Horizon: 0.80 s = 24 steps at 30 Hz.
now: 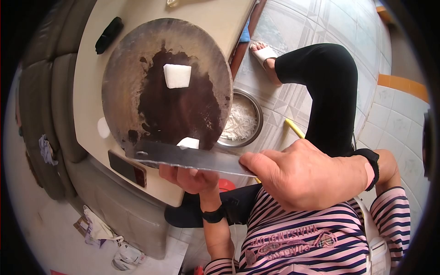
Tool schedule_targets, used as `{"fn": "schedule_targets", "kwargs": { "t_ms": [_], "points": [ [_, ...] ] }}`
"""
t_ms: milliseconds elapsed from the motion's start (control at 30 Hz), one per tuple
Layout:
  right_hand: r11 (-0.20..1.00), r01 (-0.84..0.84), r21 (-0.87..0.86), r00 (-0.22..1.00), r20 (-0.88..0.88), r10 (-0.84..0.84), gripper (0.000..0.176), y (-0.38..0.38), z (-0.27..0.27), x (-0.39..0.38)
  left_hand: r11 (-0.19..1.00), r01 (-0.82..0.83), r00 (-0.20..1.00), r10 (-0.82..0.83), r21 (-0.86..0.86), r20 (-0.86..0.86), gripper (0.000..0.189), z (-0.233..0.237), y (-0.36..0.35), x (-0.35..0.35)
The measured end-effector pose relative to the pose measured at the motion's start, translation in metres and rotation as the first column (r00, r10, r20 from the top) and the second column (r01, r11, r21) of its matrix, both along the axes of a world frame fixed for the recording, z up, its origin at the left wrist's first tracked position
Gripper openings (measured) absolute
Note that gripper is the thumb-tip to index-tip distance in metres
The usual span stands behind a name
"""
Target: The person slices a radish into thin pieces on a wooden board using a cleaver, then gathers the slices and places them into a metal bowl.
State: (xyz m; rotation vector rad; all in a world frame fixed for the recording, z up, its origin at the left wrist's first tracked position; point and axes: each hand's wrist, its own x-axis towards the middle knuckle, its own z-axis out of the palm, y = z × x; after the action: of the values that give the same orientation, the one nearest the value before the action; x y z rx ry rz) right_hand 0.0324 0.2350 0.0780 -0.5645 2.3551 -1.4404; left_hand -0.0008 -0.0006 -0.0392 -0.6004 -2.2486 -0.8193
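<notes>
My right hand is wrapped round the handle of a wide cleaver, its dark blade reaching left across the near edge of a round wooden chopping board. Behind and below the blade is my left hand, fingers curled and partly hidden. A white vegetable piece shows just past the blade, on the board's near side. My left fingers appear to hold it, though the blade covers the contact. Farther up the board lies another white vegetable chunk, flat-sided and apart from both hands.
A metal bowl of white shreds sits right of the board, below the table. On the pale table are a phone and a black case. A grey sofa borders the left; my knee is at right.
</notes>
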Motion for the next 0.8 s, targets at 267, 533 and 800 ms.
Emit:
{"fn": "schedule_targets", "kwargs": {
  "t_ms": [267,533,800],
  "points": [
    [0.990,-0.114,0.085,0.993,-0.001,0.114,0.047,0.001,0.008,0.002,0.974,-0.091,0.991,0.068,-0.208,-0.113,0.043,-0.009,-0.006,0.004],
    [0.958,-0.242,0.151,0.970,0.044,0.239,0.054,-0.003,0.011,-0.006,0.989,0.002,0.992,0.017,-0.150,0.124,0.034,0.005,0.002,0.011],
    [0.980,-0.186,0.069,0.983,0.011,0.185,0.043,-0.016,0.001,-0.019,0.968,-0.124,0.486,-0.132,0.218,0.864,0.026,0.070,0.049,0.047]
  ]
}}
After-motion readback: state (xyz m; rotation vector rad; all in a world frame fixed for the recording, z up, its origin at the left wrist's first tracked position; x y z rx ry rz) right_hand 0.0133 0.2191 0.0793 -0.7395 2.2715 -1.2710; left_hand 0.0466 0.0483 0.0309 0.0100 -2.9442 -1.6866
